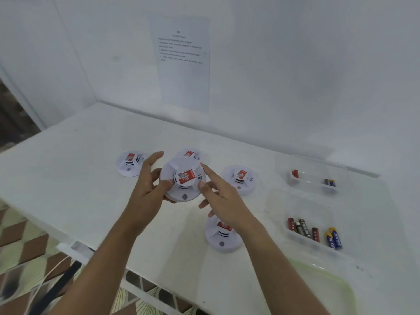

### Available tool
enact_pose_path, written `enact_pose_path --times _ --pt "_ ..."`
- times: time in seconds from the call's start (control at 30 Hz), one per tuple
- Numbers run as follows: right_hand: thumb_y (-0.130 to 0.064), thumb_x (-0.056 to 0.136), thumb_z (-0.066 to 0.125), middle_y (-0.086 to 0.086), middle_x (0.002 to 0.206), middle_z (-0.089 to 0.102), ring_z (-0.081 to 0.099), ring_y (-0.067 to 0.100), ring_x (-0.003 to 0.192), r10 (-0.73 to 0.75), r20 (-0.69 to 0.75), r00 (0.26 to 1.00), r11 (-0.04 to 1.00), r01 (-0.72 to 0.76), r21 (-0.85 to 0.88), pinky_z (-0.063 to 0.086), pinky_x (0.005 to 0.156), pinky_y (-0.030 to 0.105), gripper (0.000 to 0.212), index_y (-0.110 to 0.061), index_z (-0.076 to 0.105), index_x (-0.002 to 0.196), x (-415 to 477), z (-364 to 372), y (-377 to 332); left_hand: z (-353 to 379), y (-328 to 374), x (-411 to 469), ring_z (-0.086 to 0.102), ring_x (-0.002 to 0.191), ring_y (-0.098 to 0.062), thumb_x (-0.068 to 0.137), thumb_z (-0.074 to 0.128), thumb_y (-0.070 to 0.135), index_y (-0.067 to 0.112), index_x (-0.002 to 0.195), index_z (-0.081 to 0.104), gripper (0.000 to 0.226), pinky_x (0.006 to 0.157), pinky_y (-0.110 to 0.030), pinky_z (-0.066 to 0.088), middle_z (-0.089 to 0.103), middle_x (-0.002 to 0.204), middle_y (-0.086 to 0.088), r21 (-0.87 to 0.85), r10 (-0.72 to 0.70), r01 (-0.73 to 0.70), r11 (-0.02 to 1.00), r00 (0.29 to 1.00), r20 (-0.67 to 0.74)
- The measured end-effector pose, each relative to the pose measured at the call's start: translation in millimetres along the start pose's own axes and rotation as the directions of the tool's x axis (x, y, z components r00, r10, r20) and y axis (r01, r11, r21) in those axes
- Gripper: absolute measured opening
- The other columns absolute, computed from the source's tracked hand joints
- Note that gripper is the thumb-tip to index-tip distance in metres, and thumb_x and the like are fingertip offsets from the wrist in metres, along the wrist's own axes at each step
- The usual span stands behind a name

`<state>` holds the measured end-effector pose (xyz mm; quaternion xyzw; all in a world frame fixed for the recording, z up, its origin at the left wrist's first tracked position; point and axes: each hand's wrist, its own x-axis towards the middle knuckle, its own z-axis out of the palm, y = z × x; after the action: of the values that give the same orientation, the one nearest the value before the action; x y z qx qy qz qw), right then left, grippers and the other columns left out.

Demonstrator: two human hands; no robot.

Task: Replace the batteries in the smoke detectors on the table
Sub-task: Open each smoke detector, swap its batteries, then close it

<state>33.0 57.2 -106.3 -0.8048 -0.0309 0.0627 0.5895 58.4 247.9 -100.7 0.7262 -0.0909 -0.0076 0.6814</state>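
A white round smoke detector (183, 178) with a red label is lifted above the table centre. My left hand (147, 180) holds it from the left, thumb on top and fingers under its rim. My right hand (214, 189) touches its right edge with thumb and forefinger; its other fingers hang loosely. Several more detectors lie on the table: one at the far left (129, 163), one behind the held one (189, 153), one to the right (240, 179), and one near me (223, 236), partly hidden by my right forearm.
A clear tray (316, 178) at the far right holds a few batteries. A nearer clear tray (314, 231) holds several red, black and blue batteries. A pale green tray (322, 289) sits at the front right. A printed sheet (184, 60) hangs on the wall.
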Motion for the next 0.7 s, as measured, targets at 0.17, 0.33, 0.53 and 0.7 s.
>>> enact_pose_path --times 0.17,0.33,0.53,0.7 --pt "-0.042 0.105 0.042 -0.014 0.112 0.062 0.072 0.01 0.083 -0.001 0.009 1.0 1.0 0.001 0.001 0.059 0.066 0.028 0.044 -0.055 0.033 0.146 4 20 -7 -21 -5 1 0.068 0.094 -0.015 0.082 0.054 0.026 0.038 0.114 0.041 0.037 0.066 -0.027 0.056 0.065 0.114 -0.005 -0.048 -0.007 0.006 0.999 1.0 -0.025" --pt "-0.041 0.105 0.042 -0.013 0.113 0.062 0.072 0.01 0.085 0.015 0.009 1.0 1.0 -0.015 -0.009 0.057 0.064 0.023 0.047 -0.052 0.03 0.149 5 34 -11 -39 -12 2 0.069 0.089 -0.016 0.082 0.055 0.029 0.032 0.112 0.044 0.032 0.067 -0.032 0.056 0.068 0.115 -0.006 -0.064 -0.031 0.03 0.997 0.999 -0.017" --pt "-0.036 0.106 0.044 -0.013 0.112 0.061 0.072 0.009 0.083 0.027 -0.018 0.999 0.999 -0.027 -0.019 0.057 0.063 0.023 0.05 -0.048 0.031 0.152 8 48 -13 -55 -17 3 0.067 0.102 -0.02 0.085 0.057 0.03 0.036 0.111 0.052 0.028 0.069 -0.036 0.059 0.064 0.118 0.0 -0.053 0.003 -0.004 0.999 1.0 -0.016" --pt "-0.034 0.106 0.044 -0.011 0.11 0.063 0.072 0.01 0.082 0.034 -0.052 0.998 0.999 -0.035 -0.02 0.059 0.064 0.026 0.05 -0.048 0.031 0.151 10 55 -13 -63 -19 4 0.068 0.099 -0.017 0.095 0.061 0.019 0.032 0.115 0.057 0.025 0.07 -0.033 0.06 0.063 0.117 0.003 -0.03 0.017 -0.018 0.999 0.999 -0.03"
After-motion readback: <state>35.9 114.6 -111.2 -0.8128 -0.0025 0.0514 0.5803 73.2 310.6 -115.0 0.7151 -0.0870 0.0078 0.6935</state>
